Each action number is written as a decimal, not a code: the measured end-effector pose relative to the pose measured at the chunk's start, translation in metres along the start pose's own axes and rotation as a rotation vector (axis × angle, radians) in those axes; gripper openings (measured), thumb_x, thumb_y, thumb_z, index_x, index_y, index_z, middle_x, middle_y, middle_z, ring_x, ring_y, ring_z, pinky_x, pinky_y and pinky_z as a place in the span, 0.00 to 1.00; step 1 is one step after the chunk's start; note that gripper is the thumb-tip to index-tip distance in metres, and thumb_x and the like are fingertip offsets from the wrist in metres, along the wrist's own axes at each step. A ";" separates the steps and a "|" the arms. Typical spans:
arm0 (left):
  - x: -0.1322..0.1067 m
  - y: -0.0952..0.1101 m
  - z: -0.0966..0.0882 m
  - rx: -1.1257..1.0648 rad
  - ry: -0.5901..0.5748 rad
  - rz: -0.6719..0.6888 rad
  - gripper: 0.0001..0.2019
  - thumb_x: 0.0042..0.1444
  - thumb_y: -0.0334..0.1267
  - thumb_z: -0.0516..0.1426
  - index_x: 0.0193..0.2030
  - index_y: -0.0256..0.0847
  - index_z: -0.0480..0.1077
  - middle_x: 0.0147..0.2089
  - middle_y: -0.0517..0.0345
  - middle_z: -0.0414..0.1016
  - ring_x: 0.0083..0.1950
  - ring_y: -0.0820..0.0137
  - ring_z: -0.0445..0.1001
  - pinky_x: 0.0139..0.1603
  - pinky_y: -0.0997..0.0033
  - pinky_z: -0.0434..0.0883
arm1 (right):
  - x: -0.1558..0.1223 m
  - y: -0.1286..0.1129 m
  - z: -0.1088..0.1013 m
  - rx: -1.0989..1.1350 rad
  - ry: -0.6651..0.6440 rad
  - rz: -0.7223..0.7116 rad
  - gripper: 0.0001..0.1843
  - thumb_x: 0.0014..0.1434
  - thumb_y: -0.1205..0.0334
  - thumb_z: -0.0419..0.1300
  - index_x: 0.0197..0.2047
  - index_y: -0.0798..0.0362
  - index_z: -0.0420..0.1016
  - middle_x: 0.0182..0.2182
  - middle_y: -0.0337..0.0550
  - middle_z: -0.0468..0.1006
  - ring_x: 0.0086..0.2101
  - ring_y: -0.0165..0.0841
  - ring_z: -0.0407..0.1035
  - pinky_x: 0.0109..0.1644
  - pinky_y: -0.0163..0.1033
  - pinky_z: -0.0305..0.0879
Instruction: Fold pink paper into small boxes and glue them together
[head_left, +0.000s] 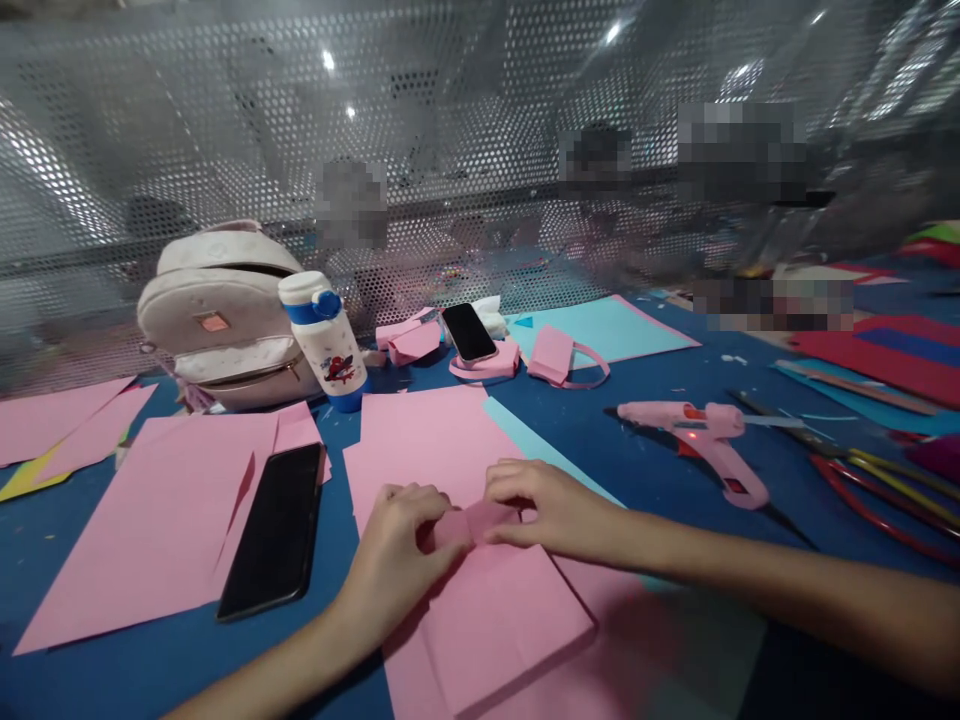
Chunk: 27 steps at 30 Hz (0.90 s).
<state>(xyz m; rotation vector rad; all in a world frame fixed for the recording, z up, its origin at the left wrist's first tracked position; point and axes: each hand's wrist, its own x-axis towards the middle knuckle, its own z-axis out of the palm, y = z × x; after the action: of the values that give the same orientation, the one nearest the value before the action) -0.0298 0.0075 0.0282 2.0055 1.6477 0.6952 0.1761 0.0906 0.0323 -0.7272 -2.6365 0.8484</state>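
My left hand point(405, 535) and my right hand point(536, 505) meet at the far end of a folded pink paper piece point(510, 625). The fingers of both curl round its raised flap, thumbs on the near side. This boxy piece lies on larger pink sheets point(427, 425), with a light blue sheet point(517, 430) showing from under them. To the right of my right hand lies a pink hot glue gun point(697, 430) with a small red light on. A black smartphone point(277, 530) rests on pink paper point(157, 510) left of my left hand.
A white backpack point(225, 320) and a water bottle point(326, 345) stand at the back left. Small pink paper bags point(553, 355) and another smartphone point(470, 332) sit behind the sheets. Scissors point(870, 455) lie at right. A perforated metal screen point(465, 120) bounds the blue table point(577, 425).
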 end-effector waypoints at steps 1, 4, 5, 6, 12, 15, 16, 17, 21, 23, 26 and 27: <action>0.001 0.000 0.001 0.007 0.000 0.001 0.07 0.54 0.35 0.63 0.27 0.39 0.71 0.29 0.61 0.73 0.35 0.68 0.68 0.42 0.66 0.59 | 0.000 0.000 0.002 -0.004 0.011 0.003 0.20 0.57 0.62 0.69 0.23 0.53 0.61 0.26 0.34 0.65 0.31 0.31 0.62 0.35 0.35 0.53; 0.001 -0.001 0.002 0.006 -0.015 -0.007 0.06 0.55 0.35 0.64 0.29 0.40 0.73 0.30 0.61 0.74 0.35 0.66 0.68 0.42 0.65 0.59 | 0.000 0.000 0.006 -0.036 0.014 -0.003 0.16 0.57 0.60 0.70 0.26 0.54 0.67 0.28 0.36 0.69 0.33 0.32 0.65 0.36 0.35 0.54; 0.001 -0.002 0.001 -0.011 -0.024 -0.012 0.04 0.55 0.35 0.63 0.31 0.40 0.74 0.32 0.60 0.76 0.37 0.66 0.69 0.43 0.64 0.59 | 0.000 0.000 0.007 -0.042 0.010 -0.008 0.14 0.58 0.60 0.69 0.28 0.54 0.70 0.29 0.37 0.71 0.33 0.33 0.65 0.36 0.36 0.55; 0.000 -0.003 0.001 -0.036 -0.031 -0.019 0.01 0.54 0.33 0.63 0.33 0.41 0.75 0.34 0.60 0.78 0.39 0.65 0.70 0.44 0.63 0.60 | 0.000 0.001 0.007 -0.043 0.004 -0.016 0.11 0.58 0.61 0.69 0.30 0.54 0.72 0.30 0.38 0.72 0.34 0.33 0.66 0.36 0.36 0.56; -0.007 -0.004 -0.004 -0.106 -0.087 0.000 0.10 0.55 0.28 0.61 0.38 0.48 0.78 0.37 0.61 0.79 0.41 0.64 0.73 0.47 0.61 0.59 | -0.004 0.008 0.006 0.023 0.001 -0.134 0.04 0.62 0.64 0.63 0.39 0.52 0.80 0.33 0.42 0.77 0.37 0.34 0.68 0.38 0.36 0.59; -0.009 -0.006 -0.005 -0.089 -0.119 0.049 0.12 0.57 0.27 0.60 0.39 0.51 0.80 0.33 0.63 0.76 0.38 0.67 0.72 0.45 0.63 0.59 | -0.006 0.011 0.007 0.010 0.028 -0.229 0.10 0.65 0.68 0.58 0.39 0.50 0.82 0.32 0.42 0.77 0.36 0.33 0.68 0.38 0.37 0.58; -0.009 -0.007 -0.005 -0.079 -0.125 0.058 0.14 0.56 0.25 0.60 0.40 0.52 0.80 0.33 0.63 0.75 0.38 0.68 0.71 0.44 0.64 0.59 | -0.007 0.011 0.007 -0.014 0.037 -0.260 0.11 0.65 0.69 0.57 0.39 0.50 0.82 0.32 0.42 0.77 0.35 0.33 0.67 0.37 0.37 0.58; -0.009 -0.008 -0.005 -0.066 -0.130 0.068 0.17 0.55 0.23 0.60 0.40 0.52 0.80 0.33 0.63 0.74 0.38 0.68 0.71 0.44 0.65 0.59 | -0.007 0.012 0.007 -0.044 0.043 -0.287 0.12 0.66 0.69 0.56 0.39 0.50 0.82 0.32 0.42 0.77 0.34 0.33 0.67 0.36 0.37 0.57; -0.007 -0.012 -0.008 0.070 -0.117 0.248 0.21 0.52 0.19 0.57 0.42 0.51 0.79 0.35 0.63 0.73 0.38 0.69 0.70 0.42 0.66 0.60 | -0.008 0.012 0.006 -0.187 0.057 -0.418 0.13 0.66 0.70 0.54 0.41 0.52 0.81 0.33 0.43 0.76 0.33 0.32 0.63 0.34 0.38 0.53; -0.005 -0.011 -0.012 0.221 -0.098 0.438 0.16 0.56 0.24 0.58 0.43 0.50 0.78 0.37 0.61 0.74 0.38 0.67 0.69 0.42 0.64 0.59 | -0.008 0.012 0.004 -0.270 0.065 -0.483 0.13 0.64 0.73 0.55 0.41 0.52 0.81 0.34 0.42 0.76 0.33 0.33 0.61 0.33 0.39 0.51; -0.003 -0.007 -0.016 0.467 -0.066 0.602 0.08 0.63 0.33 0.56 0.45 0.46 0.75 0.39 0.56 0.75 0.40 0.63 0.70 0.43 0.60 0.60 | -0.007 0.008 -0.002 -0.403 0.027 -0.502 0.12 0.63 0.73 0.59 0.43 0.49 0.80 0.34 0.42 0.76 0.33 0.34 0.58 0.33 0.40 0.49; -0.003 -0.006 -0.017 0.527 -0.062 0.606 0.08 0.64 0.34 0.55 0.45 0.45 0.75 0.39 0.55 0.75 0.40 0.62 0.70 0.43 0.59 0.60 | -0.007 0.006 -0.005 -0.440 0.003 -0.494 0.12 0.63 0.72 0.60 0.44 0.48 0.80 0.34 0.42 0.75 0.34 0.35 0.58 0.34 0.40 0.48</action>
<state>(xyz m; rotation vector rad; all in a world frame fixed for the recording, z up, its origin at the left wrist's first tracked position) -0.0455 0.0059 0.0367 2.9266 1.2634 0.3960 0.1866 0.0930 0.0320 -0.1346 -2.8360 0.1333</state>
